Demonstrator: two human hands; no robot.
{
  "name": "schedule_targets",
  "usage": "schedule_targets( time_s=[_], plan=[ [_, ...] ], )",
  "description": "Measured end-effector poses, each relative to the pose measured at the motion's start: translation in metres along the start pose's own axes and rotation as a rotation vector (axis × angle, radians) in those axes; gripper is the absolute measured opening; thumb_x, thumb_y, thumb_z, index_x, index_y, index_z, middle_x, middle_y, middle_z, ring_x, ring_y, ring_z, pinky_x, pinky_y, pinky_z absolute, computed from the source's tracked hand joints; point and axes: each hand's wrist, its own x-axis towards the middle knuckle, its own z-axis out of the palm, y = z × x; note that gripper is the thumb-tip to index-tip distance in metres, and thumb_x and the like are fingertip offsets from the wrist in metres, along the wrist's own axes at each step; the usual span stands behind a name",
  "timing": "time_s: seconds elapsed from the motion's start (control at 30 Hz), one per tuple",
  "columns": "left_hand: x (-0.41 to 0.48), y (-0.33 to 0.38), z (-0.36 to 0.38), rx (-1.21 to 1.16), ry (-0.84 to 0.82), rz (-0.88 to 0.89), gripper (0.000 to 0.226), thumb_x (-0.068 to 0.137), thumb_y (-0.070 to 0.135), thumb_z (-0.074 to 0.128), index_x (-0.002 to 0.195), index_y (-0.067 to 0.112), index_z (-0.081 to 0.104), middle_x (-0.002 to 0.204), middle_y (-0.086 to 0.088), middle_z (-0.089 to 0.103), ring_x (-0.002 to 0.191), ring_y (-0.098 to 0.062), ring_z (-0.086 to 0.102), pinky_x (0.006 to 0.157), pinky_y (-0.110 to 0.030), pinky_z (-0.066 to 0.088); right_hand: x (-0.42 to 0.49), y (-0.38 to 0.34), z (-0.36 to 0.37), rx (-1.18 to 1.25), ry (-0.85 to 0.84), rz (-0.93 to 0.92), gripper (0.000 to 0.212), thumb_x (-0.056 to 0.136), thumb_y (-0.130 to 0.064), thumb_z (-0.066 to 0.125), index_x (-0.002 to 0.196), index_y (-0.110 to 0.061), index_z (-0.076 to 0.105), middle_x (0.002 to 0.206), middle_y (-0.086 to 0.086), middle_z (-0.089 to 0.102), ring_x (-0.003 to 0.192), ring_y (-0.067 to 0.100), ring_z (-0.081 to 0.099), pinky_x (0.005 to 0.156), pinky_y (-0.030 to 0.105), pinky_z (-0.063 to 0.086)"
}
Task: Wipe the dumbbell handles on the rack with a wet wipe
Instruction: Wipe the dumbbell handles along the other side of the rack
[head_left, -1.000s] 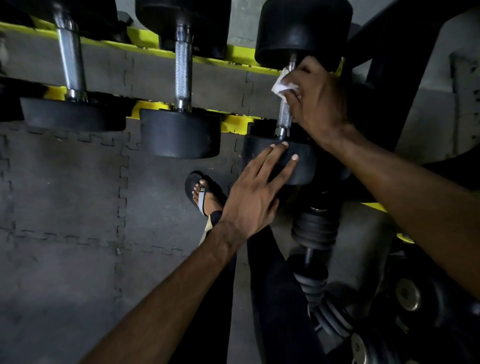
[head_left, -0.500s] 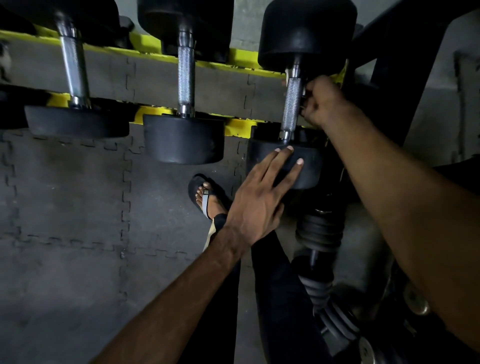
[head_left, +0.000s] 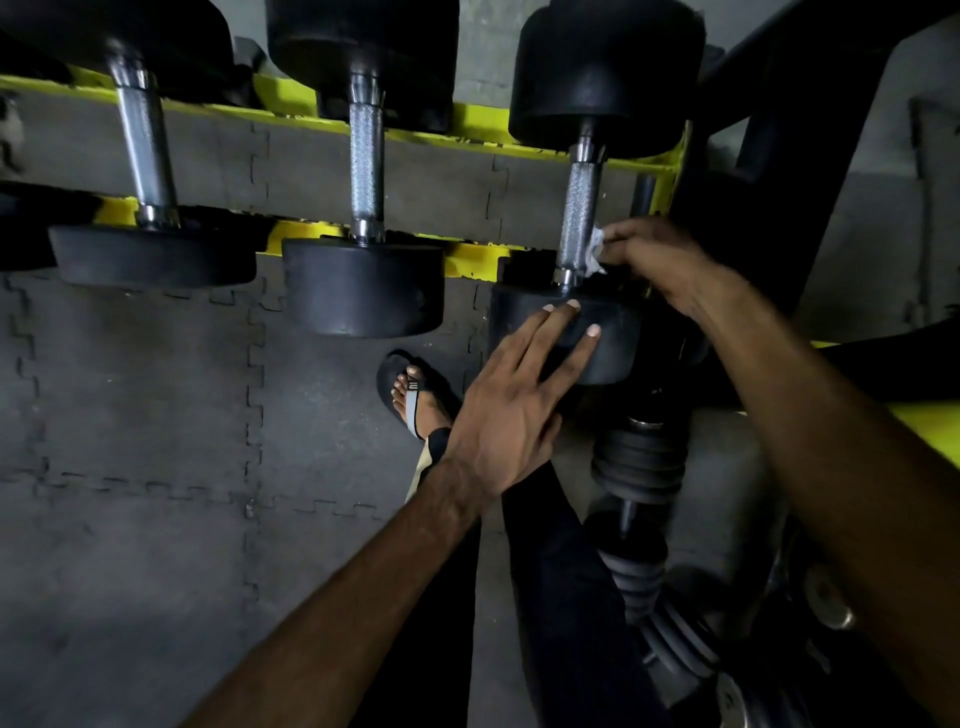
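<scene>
Fingers of a person's right hand (head_left: 660, 260) pinched a crumpled wet wipe (head_left: 596, 253) against the lower end of the knurled handle (head_left: 581, 208) of the rightmost dumbbell on the yellow rack (head_left: 467, 124), just above its near rubber head (head_left: 613, 348). A second before, the same hand had held the wipe at the handle's top, under the far head. It had since travelled down the bar's right side, which suggested one full pass of this handle was nearly done. How far the wipe wrapped round the bar could not be made out in the dim light. The left hand (head_left: 519, 400) lay with fingers straight and spread on the near rubber head, gripping nothing, apparently steadying the weight as it had throughout. To the left, the middle handle (head_left: 366, 166) and the far-left handle (head_left: 145, 156) stood untouched and were likely next. A sandalled foot (head_left: 410, 400) stood on the grey floor mat (head_left: 156, 415) below.
</scene>
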Motion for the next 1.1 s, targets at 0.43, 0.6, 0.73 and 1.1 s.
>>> schedule_targets(
  time_s=[0.43, 0.6, 0.73, 1.1],
  plan=[
    [-0.001, 0.001, 0.000, 0.011, 0.028, 0.000, 0.098, 0.075, 0.016, 0.078, 0.161, 0.015, 0.030, 0.167, -0.015, 0.021, 0.154, -0.031, 0.020, 0.120, -0.044, 0.032, -0.005, -0.035, 0.030, 0.091, 0.698, -0.386, 0.020, 0.083, -0.031, 0.072, 0.085, -0.012, 0.077, 0.070, -0.007, 0.067, 0.059, 0.000, 0.057, 0.060, 0.025, 0.048],
    [-0.001, 0.002, 0.001, 0.016, 0.018, -0.014, 0.096, 0.077, 0.017, 0.076, 0.161, 0.016, 0.029, 0.167, -0.014, 0.020, 0.155, -0.030, 0.018, 0.124, -0.040, 0.026, -0.019, -0.030, 0.030, -0.465, 0.698, -0.636, 0.027, 0.093, -0.042, 0.056, 0.104, -0.024, 0.072, 0.097, 0.001, 0.061, 0.082, 0.017, 0.060, 0.069, 0.032, 0.046],
    [-0.001, 0.001, 0.001, 0.011, 0.011, -0.004, 0.097, 0.076, 0.014, 0.074, 0.161, 0.015, 0.029, 0.167, -0.015, 0.020, 0.155, -0.030, 0.019, 0.123, -0.042, 0.028, -0.017, -0.042, 0.027, -0.923, 0.431, -0.814, 0.043, 0.098, -0.050, 0.038, 0.112, -0.025, 0.070, 0.106, 0.004, 0.067, 0.087, 0.030, 0.066, 0.070, 0.036, 0.051],
    [0.000, 0.003, 0.000, -0.001, 0.011, -0.009, 0.096, 0.074, 0.014, 0.071, 0.161, 0.016, 0.030, 0.167, -0.014, 0.020, 0.155, -0.030, 0.019, 0.121, -0.044, 0.030, -0.022, -0.081, 0.043, -1.509, 0.281, -0.647, 0.021, 0.101, -0.020, 0.047, 0.112, -0.009, 0.062, 0.107, 0.013, 0.068, 0.097, 0.032, 0.066, 0.064, 0.030, 0.032]
  ],
)
